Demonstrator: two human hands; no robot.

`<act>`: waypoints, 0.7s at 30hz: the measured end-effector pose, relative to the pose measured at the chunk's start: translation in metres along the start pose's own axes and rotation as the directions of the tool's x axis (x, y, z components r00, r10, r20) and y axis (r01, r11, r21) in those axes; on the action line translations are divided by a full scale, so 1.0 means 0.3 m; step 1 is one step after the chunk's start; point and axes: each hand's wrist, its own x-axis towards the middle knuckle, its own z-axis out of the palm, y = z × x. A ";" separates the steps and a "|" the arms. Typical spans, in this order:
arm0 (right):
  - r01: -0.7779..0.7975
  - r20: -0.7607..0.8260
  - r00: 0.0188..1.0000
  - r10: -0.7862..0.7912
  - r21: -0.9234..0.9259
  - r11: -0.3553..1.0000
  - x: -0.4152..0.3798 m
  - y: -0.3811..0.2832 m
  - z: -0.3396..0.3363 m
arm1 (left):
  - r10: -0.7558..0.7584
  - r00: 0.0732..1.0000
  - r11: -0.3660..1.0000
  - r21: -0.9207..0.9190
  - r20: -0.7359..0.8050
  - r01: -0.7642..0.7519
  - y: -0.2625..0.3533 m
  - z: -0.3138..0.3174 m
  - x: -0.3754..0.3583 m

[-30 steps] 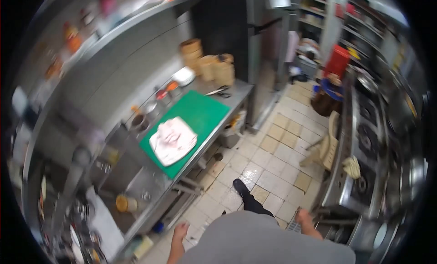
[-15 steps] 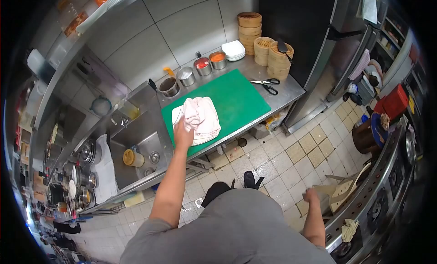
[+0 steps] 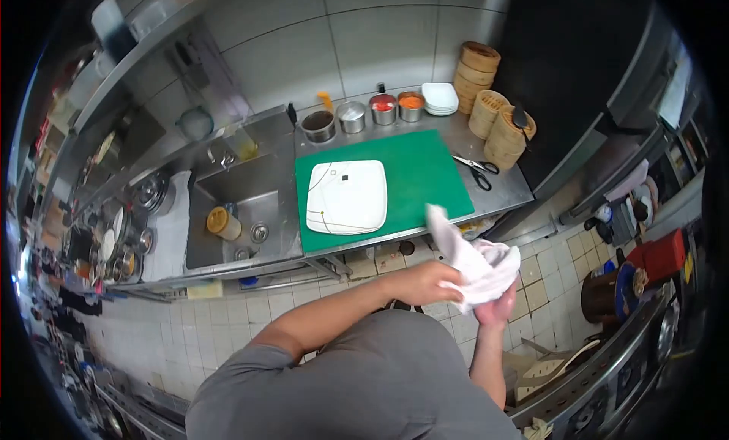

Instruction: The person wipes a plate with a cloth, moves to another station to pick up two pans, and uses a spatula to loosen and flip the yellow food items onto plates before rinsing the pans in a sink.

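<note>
A white cloth (image 3: 482,271) hangs bunched between my two hands, in front of the counter and to the right of my body. My left hand (image 3: 431,283) is closed on the cloth's left side. On its lower right, my right hand (image 3: 497,307) grips the same cloth, with part of the fingers hidden under it. The white square plate (image 3: 347,201), with thin lines and a small black square on it, lies on the left part of the green cutting board (image 3: 425,174). Neither hand touches the plate.
Metal containers (image 3: 351,116) of ingredients line the back of the counter, beside stacked white dishes (image 3: 440,98). Bamboo steamers (image 3: 507,140) and black-handled scissors (image 3: 478,169) are at the right. The sink (image 3: 250,212) on the left holds a yellowish container (image 3: 223,223). A red container (image 3: 663,256) stands far right.
My left hand has lifted the cloth off the plate and moved right, towards my body. My right hand has come up and taken hold of it too. The view has shifted.
</note>
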 end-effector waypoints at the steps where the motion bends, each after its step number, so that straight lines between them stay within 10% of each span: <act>1: -0.065 0.020 0.998 0.064 0.057 0.996 -0.031 -0.048 0.064 | -0.070 0.997 0.994 0.081 -0.033 0.072 -0.003 -0.057 -0.058; 3: -0.128 0.042 0.991 0.124 0.115 0.985 -0.043 -0.109 0.087 | -0.192 0.977 0.959 0.194 -0.093 0.207 -0.016 -0.159 -0.193; 6: -0.195 -0.007 0.978 0.210 -0.407 0.892 -0.068 -0.113 0.059 | -0.151 0.939 0.974 0.114 -0.309 0.194 -0.098 -0.153 -0.375; 8: -0.204 -0.105 0.970 0.218 -0.838 0.506 -0.070 -0.067 0.087 | -0.048 0.868 0.996 0.037 -0.495 0.076 -0.146 -0.136 -0.484; 10: -0.297 -0.186 0.950 0.252 -0.791 0.535 -0.099 0.015 0.155 | -0.458 0.814 0.786 -0.590 -0.357 0.184 -0.174 -0.133 -0.586; 11: -0.294 -0.109 0.944 0.312 -0.709 0.641 -0.126 0.073 0.224 | -0.422 0.848 0.759 -0.636 -0.321 0.137 -0.228 -0.123 -0.638; 21: -0.542 0.195 0.666 0.720 -0.536 0.647 -0.373 0.797 0.645 | -0.478 0.802 0.844 0.064 -0.357 0.532 -0.233 -0.097 -1.238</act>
